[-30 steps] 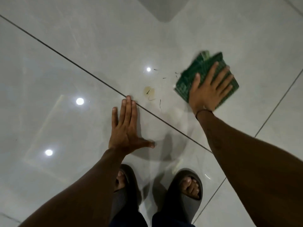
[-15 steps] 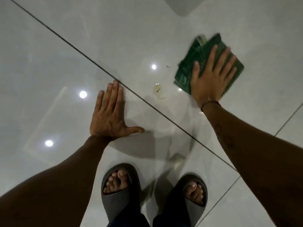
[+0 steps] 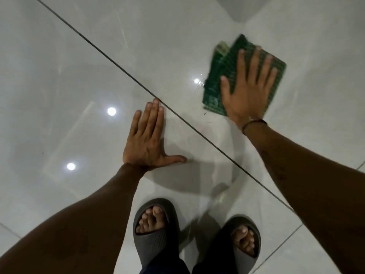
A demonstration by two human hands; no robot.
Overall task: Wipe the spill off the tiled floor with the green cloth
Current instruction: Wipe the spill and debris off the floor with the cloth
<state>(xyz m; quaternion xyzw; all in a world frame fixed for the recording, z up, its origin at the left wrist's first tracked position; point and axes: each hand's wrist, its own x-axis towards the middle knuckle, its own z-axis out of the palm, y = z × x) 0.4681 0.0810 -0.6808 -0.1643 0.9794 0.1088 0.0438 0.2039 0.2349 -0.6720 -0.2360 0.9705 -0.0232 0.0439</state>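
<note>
The folded green cloth (image 3: 217, 80) lies flat on the glossy grey tiled floor (image 3: 158, 46) at the upper right. My right hand (image 3: 248, 89) presses down on it, fingers spread, palm covering its near right part. The yellowish spill is not visible; only a few tiny dark specks (image 3: 205, 114) show just below the cloth's near corner. My left hand (image 3: 147, 141) rests flat on the floor with fingers together and thumb out, its fingertips at a dark grout line (image 3: 118, 64), holding nothing.
My two feet in dark grey slides (image 3: 156, 232) (image 3: 243, 240) stand at the bottom centre. Ceiling lights reflect as bright dots (image 3: 111, 111) on the tiles. A dark shape (image 3: 243, 8) sits at the top edge, right of centre.
My right hand has slid the cloth left and toward me over the spot where the yellowish spill lay, which no longer shows. My left hand stays planted on the floor; the camera shifted.
</note>
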